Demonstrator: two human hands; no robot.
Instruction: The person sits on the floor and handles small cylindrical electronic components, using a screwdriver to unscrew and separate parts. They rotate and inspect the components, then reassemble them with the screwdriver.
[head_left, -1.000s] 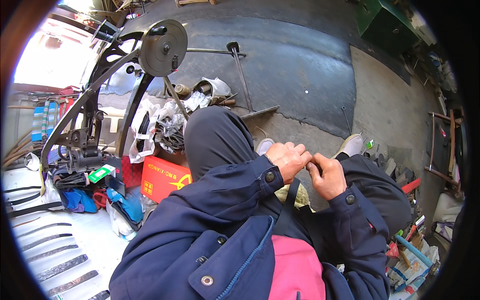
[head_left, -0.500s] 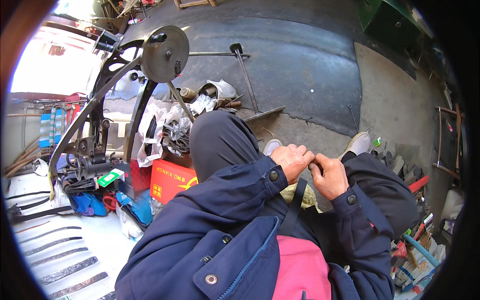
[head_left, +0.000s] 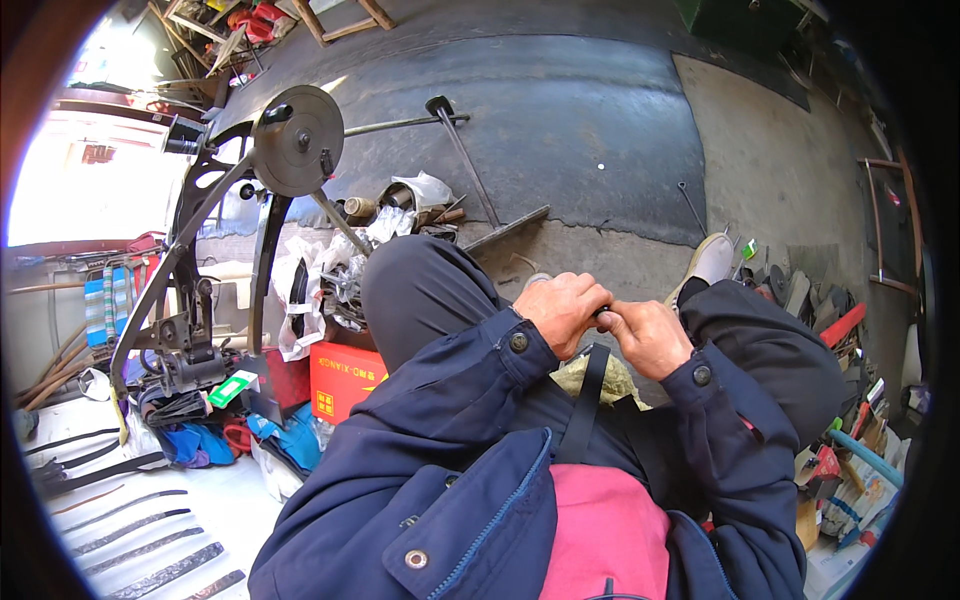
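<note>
In front of my lap, both my hands are closed with their fingertips nearly meeting. The fingers of my left hand [head_left: 563,312] curl inward, and what they grip is hidden. My right hand [head_left: 652,338] pinches a small dark piece [head_left: 602,311] with thumb and fingers; its tip shows between the hands. Just below, a wide black strap [head_left: 583,412] runs down toward my lap. Whether it joins the dark piece cannot be seen. Behind the strap lies a pale yellowish, rough-looking bundle [head_left: 571,382], partly covered by my hands.
On the left stands a black hand-cranked machine with a round wheel [head_left: 298,140]. Near it are a red box [head_left: 340,378] and white plastic bags [head_left: 300,310]. Dark strips [head_left: 165,572] lie on a white surface. A metal stand [head_left: 470,165] rests ahead; clutter with a blue tube [head_left: 866,458] lies right.
The view has shifted slightly. My hands stay close together, and a dark tip now shows between the fingers. My right hand has turned a little.
</note>
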